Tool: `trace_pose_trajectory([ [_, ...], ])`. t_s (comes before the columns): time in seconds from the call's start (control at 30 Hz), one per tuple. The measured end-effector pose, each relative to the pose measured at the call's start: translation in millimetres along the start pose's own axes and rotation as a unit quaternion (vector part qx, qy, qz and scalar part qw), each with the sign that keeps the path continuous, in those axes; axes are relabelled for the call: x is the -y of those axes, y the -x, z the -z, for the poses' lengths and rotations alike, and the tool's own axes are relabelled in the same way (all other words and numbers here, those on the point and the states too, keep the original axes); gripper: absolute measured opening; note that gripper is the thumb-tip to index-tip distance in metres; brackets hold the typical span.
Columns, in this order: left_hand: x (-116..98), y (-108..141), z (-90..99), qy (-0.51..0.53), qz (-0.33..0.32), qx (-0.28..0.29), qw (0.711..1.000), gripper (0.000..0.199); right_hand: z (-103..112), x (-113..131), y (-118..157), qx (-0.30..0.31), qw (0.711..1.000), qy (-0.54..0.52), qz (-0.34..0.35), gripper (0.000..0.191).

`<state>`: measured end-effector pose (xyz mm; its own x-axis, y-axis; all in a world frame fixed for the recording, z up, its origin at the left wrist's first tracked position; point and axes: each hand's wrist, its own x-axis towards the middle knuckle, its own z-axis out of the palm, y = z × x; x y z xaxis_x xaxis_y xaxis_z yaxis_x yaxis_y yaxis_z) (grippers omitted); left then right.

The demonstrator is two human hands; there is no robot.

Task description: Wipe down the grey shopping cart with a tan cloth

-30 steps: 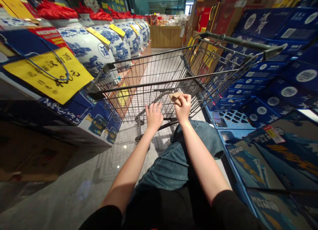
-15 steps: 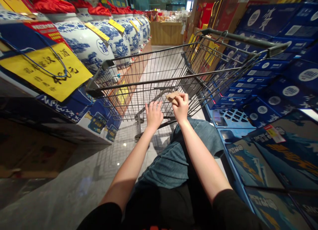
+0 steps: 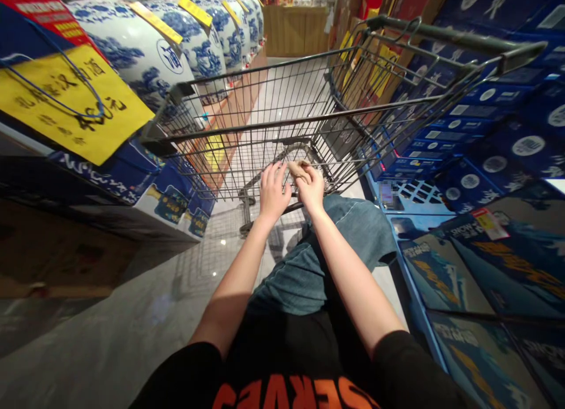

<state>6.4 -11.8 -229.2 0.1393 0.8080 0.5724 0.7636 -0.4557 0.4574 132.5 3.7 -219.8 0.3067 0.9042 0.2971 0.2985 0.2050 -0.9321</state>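
A dark wire shopping cart [image 3: 282, 122] stands sideways across the aisle in front of me. A crumpled light-brown cloth [image 3: 299, 170] is pinched in the fingers of my right hand [image 3: 311, 192], against or just in front of the cart's near mesh side. Beside it on the left, my left hand [image 3: 273, 194] has its fingers stretched and spread at the same mesh. Whether those fingertips touch the wires I cannot tell. The cloth lies between the two hands, and part of it is hidden by the right fingers.
Large blue-and-white jars [image 3: 132, 44] line a ledge on the left, beside a box with a yellow price sign [image 3: 75, 103]. Stacked blue cartons [image 3: 521, 150] rise on the right. A blue plastic pallet [image 3: 417, 197] lies near my knee. A wooden counter [image 3: 295, 32] stands behind.
My right hand with the cloth has moved left and a little down, closer to my left hand. The view has tilted down, so the cart appears higher.
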Motion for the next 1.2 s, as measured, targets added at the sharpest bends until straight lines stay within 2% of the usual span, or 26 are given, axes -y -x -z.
trace_pose_trajectory([
  [0.1,0.1,12.3,-14.4,0.114,-0.005,-0.008,0.993,0.062,-13.0,-6.4,7.9,0.035,0.993,-0.08,-0.082,0.035],
  [0.2,6.9,23.7,-31.8,0.193,0.018,-0.011,0.981,0.065,-17.4,-11.4,11.3,0.086,0.986,-0.093,-0.107,0.036],
  [0.3,21.5,30.1,-43.1,0.221,0.059,-0.052,0.972,0.061,-16.8,-11.2,16.1,0.173,0.978,-0.066,-0.099,0.034],
  [0.37,32.1,32.4,-45.4,0.224,0.087,-0.083,0.967,0.052,-16.7,-7.3,21.2,0.237,0.968,-0.047,-0.071,0.033],
  [0.43,40.6,34.7,-44.2,0.217,0.109,-0.106,0.964,0.042,-17.0,-0.9,26.1,0.271,0.962,-0.014,-0.043,0.033],
  [0.5,46.0,38.2,-40.4,0.194,0.123,-0.121,0.966,0.035,-16.3,6.6,29.1,0.253,0.966,0.055,-0.022,0.034],
  [0.57,49.6,42.9,-35.4,0.156,0.128,-0.136,0.97,0.032,-14.2,13.7,30.1,0.202,0.968,0.146,0.011,0.038],
  [0.67,55.1,50.1,-28.0,0.1,0.123,-0.15,0.976,0.04,-10.8,20.1,30.4,0.15,0.953,0.246,0.093,0.048],
  [0.73,59.4,53.5,-23.5,0.075,0.12,-0.145,0.979,0.047,-10.6,20.9,31.8,0.158,0.937,0.279,0.134,0.054],
  [0.83,63.9,54.0,-16.7,0.041,0.094,-0.13,0.986,0.046,-14.3,18.4,35.1,0.205,0.914,0.32,0.14,0.055],
  [0.9,64.4,50.8,-11.7,0.02,0.066,-0.138,0.988,0.04,-17.5,16.7,36.1,0.23,0.905,0.334,0.13,0.055],
  [0.97,64.0,44.8,-7.4,0.005,0.046,-0.162,0.986,0.038,-19.4,16.3,34.9,0.232,0.908,0.324,0.13,0.055],
  [1.07,66.0,34.0,-6.1,-0.011,0.016,-0.158,0.987,0.04,-17.9,18.2,31.2,0.184,0.931,0.286,0.133,0.057],
  [1.2,74.6,27.1,-12.9,-0.026,0.0,-0.099,0.995,0.035,-11.1,21.4,27.9,0.095,0.948,0.273,0.136,0.062],
])
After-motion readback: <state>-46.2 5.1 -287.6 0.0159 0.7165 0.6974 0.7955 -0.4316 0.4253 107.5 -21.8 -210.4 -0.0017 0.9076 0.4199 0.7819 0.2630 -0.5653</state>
